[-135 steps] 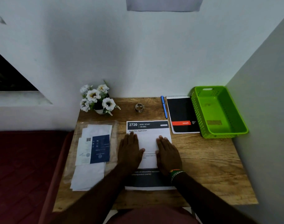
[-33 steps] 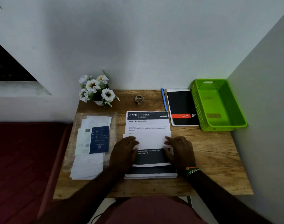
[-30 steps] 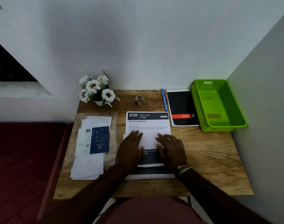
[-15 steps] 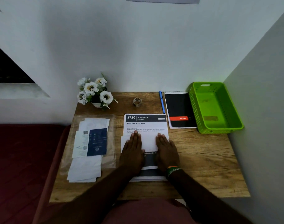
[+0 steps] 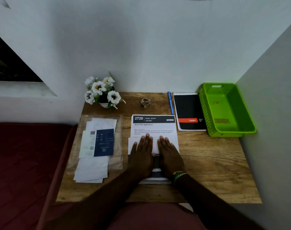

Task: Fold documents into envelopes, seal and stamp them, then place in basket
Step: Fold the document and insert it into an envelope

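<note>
At the centre of the wooden counter (image 5: 207, 163) lies the document (image 5: 153, 128), a printed sheet with a dark header band reading "2720 DESK / STUDY" and the title "Book Film Application"; its near part is folded up over the middle, so a white flap covers the lower text. Both hands lie flat on that flap, side by side with fingers straight and pointing to 12 o'clock: the left hand (image 5: 142, 156) on the left half, the right hand (image 5: 169, 155) on the right half, each released and pressing the paper down rather than gripping it. The right wrist carries a beaded bracelet (image 5: 178, 175). Beneath the folded sheet more sheets seem to be stacked, though the arms hide most of their edges. At 9 o'clock from the document a clear plastic sleeve (image 5: 118, 141) holds white envelopes (image 5: 93, 170) with a dark blue printed card (image 5: 104, 142) on top. At 11 o'clock stands a small pot of white flowers (image 5: 102, 92). At 12 o'clock sits a small tape roll (image 5: 145, 102). At 1 o'clock a blue pen (image 5: 170, 102) lies just beside a black notebook (image 5: 188, 112), and the green basket (image 5: 206, 110) stands at 2 o'clock, touching the notebook's right edge and close to the side wall (image 5: 274, 97).
</note>
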`<state>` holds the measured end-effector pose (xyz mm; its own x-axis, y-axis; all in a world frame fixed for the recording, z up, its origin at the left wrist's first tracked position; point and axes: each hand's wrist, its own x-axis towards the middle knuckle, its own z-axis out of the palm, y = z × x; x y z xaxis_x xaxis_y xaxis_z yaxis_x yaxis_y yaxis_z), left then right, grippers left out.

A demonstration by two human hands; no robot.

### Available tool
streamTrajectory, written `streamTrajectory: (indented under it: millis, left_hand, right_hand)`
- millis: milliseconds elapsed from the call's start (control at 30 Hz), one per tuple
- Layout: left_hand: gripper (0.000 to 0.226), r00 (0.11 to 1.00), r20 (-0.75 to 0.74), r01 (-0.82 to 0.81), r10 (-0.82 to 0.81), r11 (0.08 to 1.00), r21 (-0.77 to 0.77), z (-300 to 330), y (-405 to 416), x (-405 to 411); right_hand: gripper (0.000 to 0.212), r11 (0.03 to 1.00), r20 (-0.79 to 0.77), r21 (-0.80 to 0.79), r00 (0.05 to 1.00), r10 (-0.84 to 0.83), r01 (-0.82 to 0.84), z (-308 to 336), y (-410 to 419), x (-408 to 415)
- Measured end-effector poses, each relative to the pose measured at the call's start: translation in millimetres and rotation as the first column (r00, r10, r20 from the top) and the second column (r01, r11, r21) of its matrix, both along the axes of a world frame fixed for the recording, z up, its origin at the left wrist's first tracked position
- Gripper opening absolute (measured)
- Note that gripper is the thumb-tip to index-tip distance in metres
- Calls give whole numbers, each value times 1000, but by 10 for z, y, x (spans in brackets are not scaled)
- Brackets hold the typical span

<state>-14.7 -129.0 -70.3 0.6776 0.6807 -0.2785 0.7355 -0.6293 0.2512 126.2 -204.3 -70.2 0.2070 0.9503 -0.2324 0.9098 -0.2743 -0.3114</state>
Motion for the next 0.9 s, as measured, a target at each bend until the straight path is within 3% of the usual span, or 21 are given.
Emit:
streamTrajectory:
  millis: [67,233,400,633,733,833,900]
  left_hand:
    - [69,997,-29,-72,72,997,6,39,59,-97]
    - [73,969,-154,-184,190,981,53,183,278,-349]
    - [73,991,27,-131,131,991,10,320,405,-147]
    - [67,995,-9,-102,102,991,-87,395,557,-9]
    - [63,994,16,-101,104,986,-135,429,585,-22]
    - [61,993,11,-118,120,987,-113,435,548,-46]
    - [59,991,-2,-132,133,986,-102,438,516,-64]
  right_hand:
    - [76,1000,-1,-3,1000,5,-5,-10,-9,9]
    - [66,1000,13,-23,1000,-11,12,10,2,-5]
    - [65,999,40,24,998,-50,49,63,16,-19]
    - [55,999,86,2,996,-39,39,300,122,47]
    - [49,989,29,58,990,-135,133,413,227,97]
    - [37,979,-39,119,986,-162,165,460,393,181]
    - [21,984,-61,66,985,-160,164,490,493,236]
